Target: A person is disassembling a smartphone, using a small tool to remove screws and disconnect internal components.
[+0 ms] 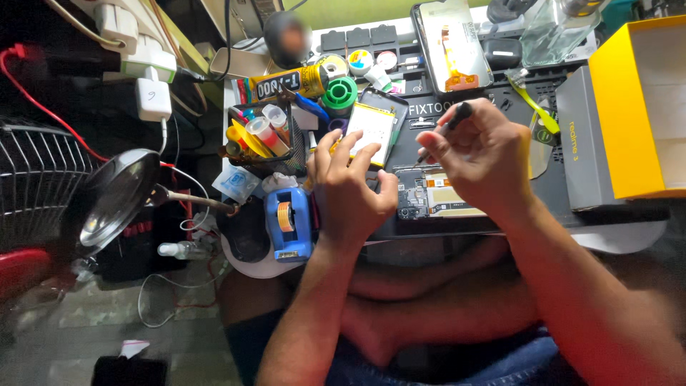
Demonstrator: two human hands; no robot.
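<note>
An opened phone body (437, 197) with bare circuit boards lies on a dark work mat (530, 89) at the table's near edge. My left hand (351, 187) rests on the phone's left end, fingers spread and pressing it down. My right hand (483, 153) grips a thin black screwdriver (444, 132), its tip pointing down at the phone's upper edge. A phone battery (371, 129) lies just beyond my left fingers.
A detached phone screen (453, 44) leans at the back. A yellow box lid (639, 107) and grey box (582, 139) stand right. Left are a tool holder (261, 136), glue tube (291, 83), blue tape dispenser (289, 221), magnifier lamp (111, 200), fan (32, 182).
</note>
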